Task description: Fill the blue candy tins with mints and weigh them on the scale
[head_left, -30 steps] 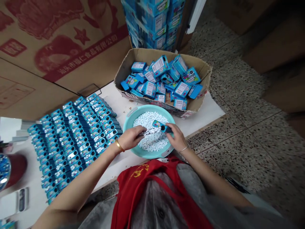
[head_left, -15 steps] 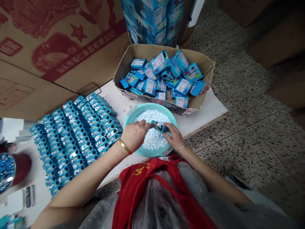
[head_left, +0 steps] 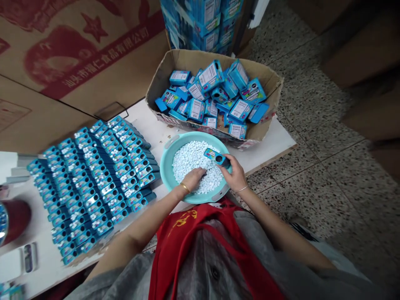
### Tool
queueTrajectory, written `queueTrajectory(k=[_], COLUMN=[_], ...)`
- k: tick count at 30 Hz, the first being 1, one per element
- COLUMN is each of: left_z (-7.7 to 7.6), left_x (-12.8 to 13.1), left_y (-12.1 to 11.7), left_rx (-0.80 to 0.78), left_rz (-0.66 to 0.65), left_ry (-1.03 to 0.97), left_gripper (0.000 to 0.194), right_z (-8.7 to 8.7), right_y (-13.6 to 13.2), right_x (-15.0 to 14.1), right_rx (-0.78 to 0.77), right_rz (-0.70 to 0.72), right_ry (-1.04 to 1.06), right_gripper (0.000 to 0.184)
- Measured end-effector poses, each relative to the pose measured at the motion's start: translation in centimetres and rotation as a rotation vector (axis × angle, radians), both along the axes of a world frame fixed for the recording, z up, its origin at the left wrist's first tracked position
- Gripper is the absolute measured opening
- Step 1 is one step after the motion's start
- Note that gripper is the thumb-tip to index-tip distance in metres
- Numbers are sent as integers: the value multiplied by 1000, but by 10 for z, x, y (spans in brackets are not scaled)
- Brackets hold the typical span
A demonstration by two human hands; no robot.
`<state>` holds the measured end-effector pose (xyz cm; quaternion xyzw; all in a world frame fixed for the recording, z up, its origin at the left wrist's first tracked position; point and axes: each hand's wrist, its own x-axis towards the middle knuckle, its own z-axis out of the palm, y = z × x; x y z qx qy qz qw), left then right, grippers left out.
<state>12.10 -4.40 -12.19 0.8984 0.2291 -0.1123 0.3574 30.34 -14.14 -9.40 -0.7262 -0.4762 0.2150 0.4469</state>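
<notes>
My right hand [head_left: 234,174] holds a small blue candy box [head_left: 215,157] over the right side of a turquoise basin [head_left: 167,164]. The box lies tilted, its narrow end with a round dark hole facing up. Small white candies [head_left: 190,154] fill the bottom of the basin. Among them is my left hand [head_left: 193,179], its fingers drawn together and the tips sunk in the candies, partly hidden.
Rows of upright blue boxes [head_left: 93,183] stand on the left of the white table [head_left: 137,114], many with white candies on top. Behind the basin, an open carton [head_left: 265,79] holds loose blue boxes. Wrapped stacks [head_left: 200,25] and a large printed carton [head_left: 125,71] stand at the back.
My left hand has left the box and moved down into the white candies. The box, still in my right hand, has shifted slightly right and up, its holed end now uncovered.
</notes>
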Motion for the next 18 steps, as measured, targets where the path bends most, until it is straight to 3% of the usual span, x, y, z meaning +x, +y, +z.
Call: queueTrajectory(k=[3,5,10,14,18], left_z=[10,26,92,143,182], left_x=[-11,-23,-41,-24,11], left_y=[6,17,46,55,43], left_rx=[-77,-114,-133,106,385], left_rz=[6,20,38,-41,-178], left_ry=[-75,-124,-270,-76,252], left_gripper=[30,29,27,25,23], right_z=[-3,-4,-1,1,2], right_y=[0,0,0,2,5], right_x=[3,5,1,-10,-20], right_rx=[2,3,27,40,58], right_rz=[-33,-44,9,100,148], right_ry=[52,78,17,-18,-35], right_gripper=[39,40,36,37,39])
